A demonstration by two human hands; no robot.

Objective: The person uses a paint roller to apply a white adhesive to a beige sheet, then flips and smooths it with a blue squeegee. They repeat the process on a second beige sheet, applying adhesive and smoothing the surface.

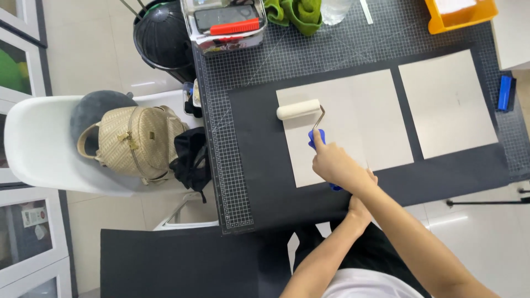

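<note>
My right hand (333,164) grips the blue handle (317,138) of a small paint roller. Its white foam roller (298,109) lies across the top left corner of a pale beige sheet (353,118). That sheet rests on a large black paper (259,160) spread over the gridded cutting mat (221,165). My left hand (359,211) sits just below the right wrist at the near edge of the black paper. The right forearm covers its fingers.
A second pale sheet (447,102) lies to the right, with a blue block (505,92) beyond it. At the far edge are an orange tray (458,14), a green cloth (295,14) and a tin box (223,25). Left of the table a white chair (38,143) holds a beige backpack (132,140).
</note>
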